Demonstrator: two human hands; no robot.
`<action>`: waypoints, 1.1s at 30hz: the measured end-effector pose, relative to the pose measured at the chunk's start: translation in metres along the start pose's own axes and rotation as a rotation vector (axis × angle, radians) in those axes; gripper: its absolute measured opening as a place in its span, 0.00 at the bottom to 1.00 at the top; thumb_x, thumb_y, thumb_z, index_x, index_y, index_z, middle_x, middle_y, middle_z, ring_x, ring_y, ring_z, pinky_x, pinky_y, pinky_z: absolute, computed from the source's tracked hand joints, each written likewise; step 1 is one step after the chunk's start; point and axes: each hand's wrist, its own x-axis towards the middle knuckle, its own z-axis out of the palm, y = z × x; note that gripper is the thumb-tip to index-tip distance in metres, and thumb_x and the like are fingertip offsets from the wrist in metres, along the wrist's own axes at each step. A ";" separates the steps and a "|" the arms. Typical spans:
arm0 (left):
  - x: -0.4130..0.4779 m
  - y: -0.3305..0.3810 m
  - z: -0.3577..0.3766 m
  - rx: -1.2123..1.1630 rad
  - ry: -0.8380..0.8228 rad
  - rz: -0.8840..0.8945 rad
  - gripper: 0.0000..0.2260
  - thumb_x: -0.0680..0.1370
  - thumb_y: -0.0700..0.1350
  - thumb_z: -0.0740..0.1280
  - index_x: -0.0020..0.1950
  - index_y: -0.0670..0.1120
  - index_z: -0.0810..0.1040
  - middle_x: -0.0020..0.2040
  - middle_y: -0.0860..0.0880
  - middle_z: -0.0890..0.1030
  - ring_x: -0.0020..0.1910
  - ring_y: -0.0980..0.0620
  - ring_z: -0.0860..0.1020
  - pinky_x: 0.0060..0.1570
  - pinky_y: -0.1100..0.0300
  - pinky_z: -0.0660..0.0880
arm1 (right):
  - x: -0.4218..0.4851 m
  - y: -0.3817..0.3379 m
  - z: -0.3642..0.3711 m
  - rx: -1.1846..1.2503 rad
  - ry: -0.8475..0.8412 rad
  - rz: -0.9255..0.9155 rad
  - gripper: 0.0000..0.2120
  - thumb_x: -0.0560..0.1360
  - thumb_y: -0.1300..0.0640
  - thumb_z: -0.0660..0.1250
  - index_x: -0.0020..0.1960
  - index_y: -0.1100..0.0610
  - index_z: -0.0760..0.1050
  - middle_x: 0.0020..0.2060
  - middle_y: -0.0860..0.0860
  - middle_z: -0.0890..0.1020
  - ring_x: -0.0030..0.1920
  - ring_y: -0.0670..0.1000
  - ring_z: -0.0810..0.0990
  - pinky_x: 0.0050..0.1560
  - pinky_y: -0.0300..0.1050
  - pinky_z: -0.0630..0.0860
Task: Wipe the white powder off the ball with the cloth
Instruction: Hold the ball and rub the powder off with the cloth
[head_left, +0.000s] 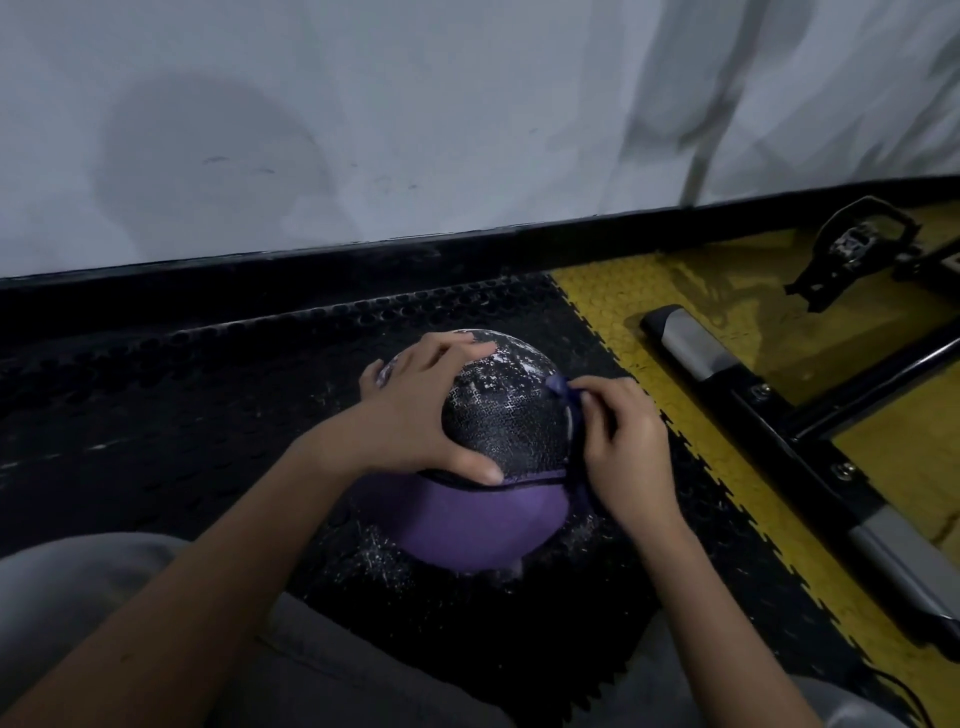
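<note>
A black and purple ball (504, 421) sits on the black floor mat (156, 415) in front of my knees. White powder speckles its upper black part. My left hand (415, 410) lies spread over the ball's top left, fingers curved round it and thumb near the seam. My right hand (628, 441) pinches a dark purple cloth (563, 387) against the ball's right side. The cloth runs down along the ball's right edge, mostly hidden by my hand.
White powder is scattered on the mat (384, 561) under the ball. A yellow studded mat (649, 312) lies to the right. On it stands a black and grey metal frame (769, 410) with a pedal (852, 249). A white wall (363, 130) rises behind.
</note>
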 end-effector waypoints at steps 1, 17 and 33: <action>0.001 0.003 0.001 0.005 -0.011 -0.001 0.50 0.51 0.71 0.69 0.70 0.65 0.53 0.67 0.67 0.51 0.72 0.58 0.51 0.69 0.45 0.39 | 0.000 0.003 0.000 0.020 0.001 0.056 0.08 0.77 0.63 0.61 0.51 0.58 0.79 0.44 0.50 0.77 0.47 0.58 0.76 0.46 0.38 0.64; -0.001 -0.003 -0.001 0.002 0.007 -0.006 0.50 0.48 0.72 0.65 0.69 0.67 0.54 0.68 0.66 0.52 0.72 0.58 0.52 0.69 0.44 0.40 | -0.009 -0.006 0.002 0.033 0.051 0.057 0.09 0.77 0.62 0.60 0.51 0.58 0.78 0.44 0.51 0.77 0.46 0.57 0.75 0.50 0.26 0.61; 0.000 -0.005 0.000 -0.004 0.012 0.003 0.50 0.48 0.71 0.66 0.69 0.67 0.55 0.68 0.66 0.52 0.71 0.59 0.53 0.69 0.43 0.41 | -0.014 -0.017 0.001 0.030 0.035 -0.024 0.08 0.77 0.61 0.60 0.49 0.57 0.78 0.44 0.49 0.77 0.46 0.53 0.74 0.48 0.38 0.65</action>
